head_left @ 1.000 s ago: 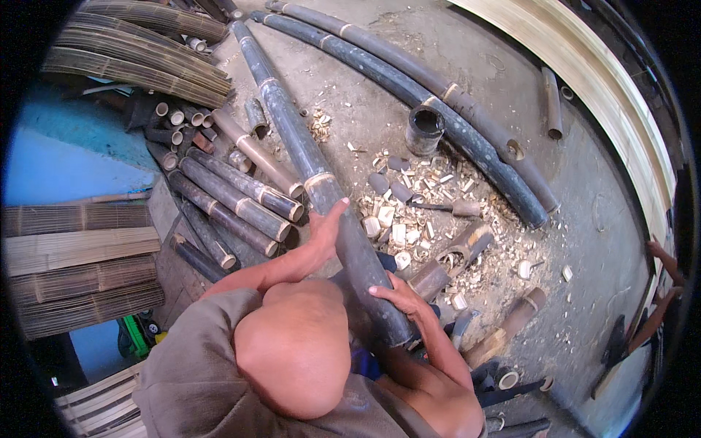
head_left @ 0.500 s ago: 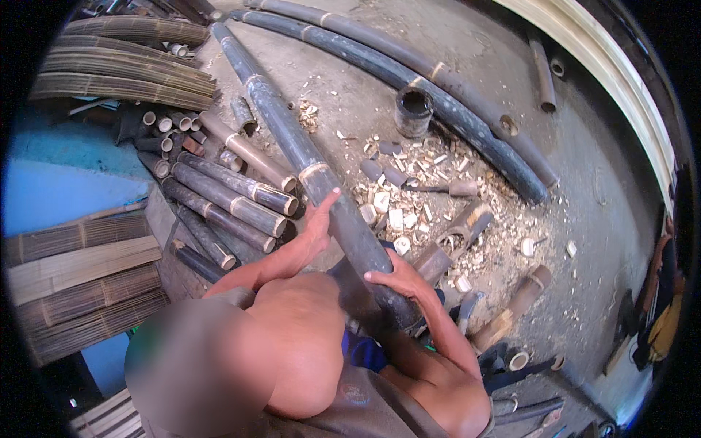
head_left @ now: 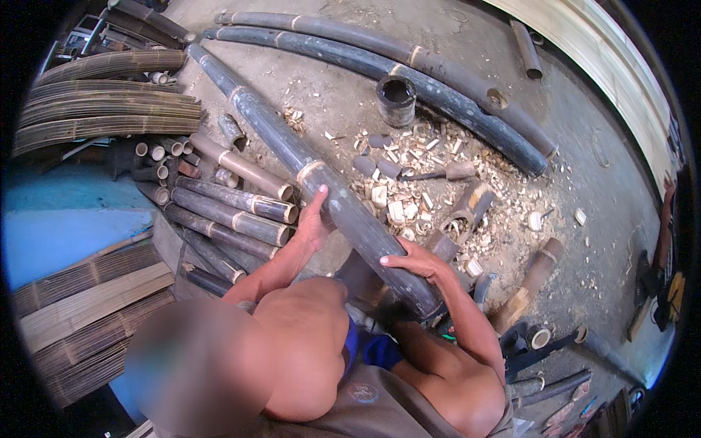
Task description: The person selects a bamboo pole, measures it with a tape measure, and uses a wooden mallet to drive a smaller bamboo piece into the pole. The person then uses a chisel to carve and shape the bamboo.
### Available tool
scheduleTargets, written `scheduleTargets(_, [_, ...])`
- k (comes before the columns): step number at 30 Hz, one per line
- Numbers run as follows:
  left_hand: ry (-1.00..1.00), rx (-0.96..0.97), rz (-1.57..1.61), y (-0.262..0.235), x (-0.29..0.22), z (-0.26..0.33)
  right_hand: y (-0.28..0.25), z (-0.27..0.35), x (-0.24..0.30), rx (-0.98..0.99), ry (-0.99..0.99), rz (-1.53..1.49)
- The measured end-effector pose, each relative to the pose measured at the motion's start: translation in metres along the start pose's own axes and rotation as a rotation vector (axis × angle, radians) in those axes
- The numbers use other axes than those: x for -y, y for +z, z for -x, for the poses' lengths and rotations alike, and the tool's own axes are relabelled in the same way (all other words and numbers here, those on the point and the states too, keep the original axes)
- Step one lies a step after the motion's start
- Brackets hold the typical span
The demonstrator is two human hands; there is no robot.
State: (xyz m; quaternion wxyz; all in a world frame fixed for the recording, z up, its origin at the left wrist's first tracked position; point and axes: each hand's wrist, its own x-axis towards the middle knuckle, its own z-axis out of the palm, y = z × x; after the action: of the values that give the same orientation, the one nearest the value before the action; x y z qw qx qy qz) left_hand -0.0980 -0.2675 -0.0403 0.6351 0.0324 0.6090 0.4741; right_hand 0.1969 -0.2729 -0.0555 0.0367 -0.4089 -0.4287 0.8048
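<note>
A long dark bamboo pole (head_left: 350, 212) slants from the far left down toward my lap, with pale rings at its joints. My left hand (head_left: 314, 219) is wrapped round its near side just below a pale joint, thumb on top. Closer to the near end, my right hand (head_left: 415, 261) grips the pole from the right, its thumb lying across the top. Beneath that end, between my legs, is a dark shape that I cannot make out. Right of my right hand lies a bamboo piece with a cut opening (head_left: 471, 204).
Pale wood chips (head_left: 416, 197) litter the floor beyond my hands, around a wooden-handled tool (head_left: 456, 171). A dark hollow cylinder (head_left: 396, 102) stands near two long poles (head_left: 453, 102). Cut bamboo lengths (head_left: 234, 208) are piled at left, beside slatted bamboo panels (head_left: 109, 120).
The view has turned slightly, so the floor things appear shifted. Both hands keep their hold at about the same places on the bamboo pole.
</note>
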Motion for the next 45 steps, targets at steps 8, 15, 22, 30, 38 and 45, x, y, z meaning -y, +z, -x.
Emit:
scheduleTargets(8, [-0.028, 0.034, 0.042, -0.022, 0.003, -0.003, 0.016, -0.011, 0.015, 0.013, 0.038, -0.055])
scheduleTargets(15, [0.007, 0.117, 0.043, 0.005, 0.002, 0.000, -0.001, -0.001, 0.018, -0.078, 0.021, 0.149])
scheduleTargets(22, [0.658, -0.273, -0.797, 0.026, 0.004, 0.005, -0.035, 0.050, 0.032, -0.329, 0.101, 0.696])
scheduleTargets(30, [1.181, 0.710, -1.882, 0.154, -0.026, 0.006, -0.049, 0.093, 0.000, -0.935, -0.168, 1.229])
scheduleTargets(38, [0.601, 1.214, -2.107, 0.231, -0.015, -0.045, -0.048, 0.096, -0.016, -1.146, -0.206, 1.338])
scheduleTargets(45, [1.165, 0.993, -1.991, 0.189, 0.036, -0.057, -0.050, 0.084, -0.072, -1.298, -0.306, 1.353])
